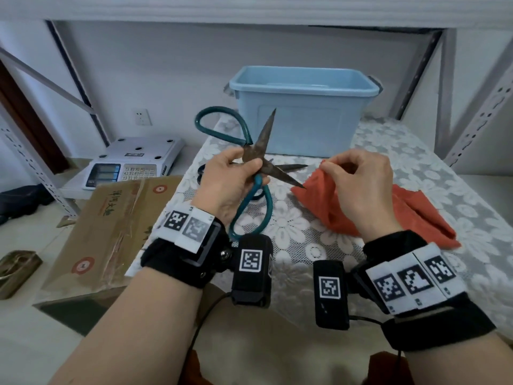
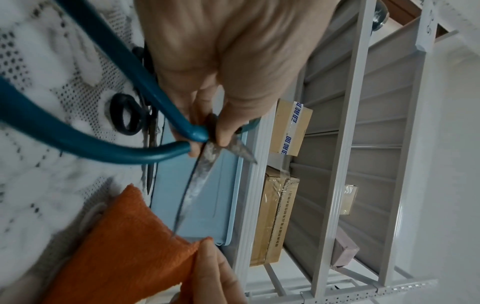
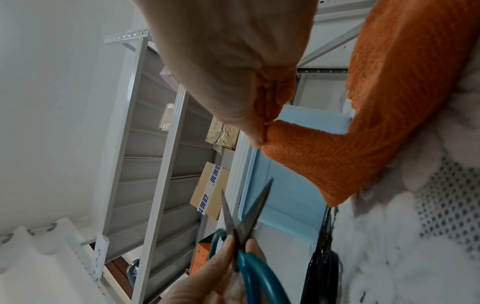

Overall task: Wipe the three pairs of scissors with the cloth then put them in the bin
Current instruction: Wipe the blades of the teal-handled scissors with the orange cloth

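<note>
Risk sits first at the blades: the green-handled scissors (image 1: pixel 256 159) are held spread wide, both points bare, the lower point close to the orange cloth (image 1: pixel 369 207) and to the right hand (image 1: pixel 361 182); a careless swipe along the edge instead of the flat could nick a finger, I judge. Left hand (image 1: pixel 230 182) has its grip closed round the pivot, thumb and fingers pinching where the blades cross; a slack hold there could let the blades swing shut on the fingers, or let the heavy pair drop onto the counter (image 1: pixel 416 168). Right hand pinches one corner of the cloth, the rest trailing on the counter; so thin a hold may give little padding against the steel.

Blades look dull, mottled and rusty, tapering to sharp tips; handles are big smooth loops, rubbery or painted. Cloth is nubby towelling, soft and folded. Counter wears white lace with a flower pattern and small holes, which could snag a point. Black scissors (image 1: pixel 211 173) lie on the lace behind the left hand; the blue plastic bin (image 1: pixel 302 112) stands beyond, open-topped, smooth-walled, nothing visible inside.
</note>
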